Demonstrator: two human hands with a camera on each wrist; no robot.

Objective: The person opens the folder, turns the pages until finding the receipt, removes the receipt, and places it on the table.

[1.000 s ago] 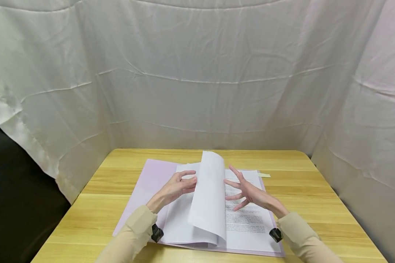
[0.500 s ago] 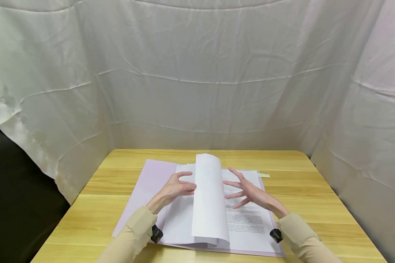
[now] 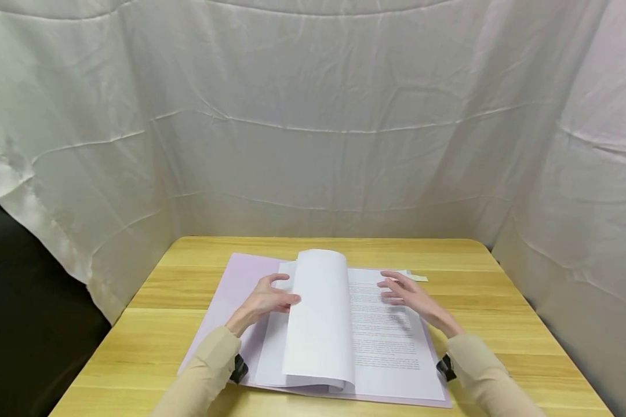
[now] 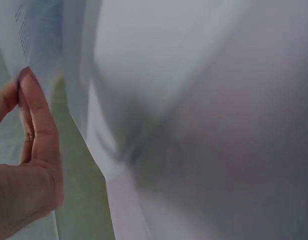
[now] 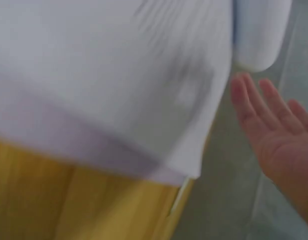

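A lilac folder (image 3: 240,284) lies spread on the table with a stack of white paper in it. My left hand (image 3: 265,301) pinches the left edge of a turned sheet (image 3: 318,324), which curls up over the middle of the stack. In the left wrist view, the thumb and fingertips (image 4: 28,72) meet on that sheet, with faint print showing. Over the upper part of the printed page (image 3: 388,347) on the right, my right hand (image 3: 409,296) hovers, fingers loosely bent and holding nothing. The right wrist view shows its fingers (image 5: 253,107) extended.
A pale yellow tab (image 3: 418,278) sticks out at the upper right of the papers. The wooden table (image 3: 501,324) extends around the folder. Light grey curtains (image 3: 313,174) surround it on the back and sides, with a black area (image 3: 26,313) at left.
The left hand has moved left and slightly down with the sheet, which now curls further left and lower. My right hand has shifted right, away from the sheet, and its spread fingers have drawn together.
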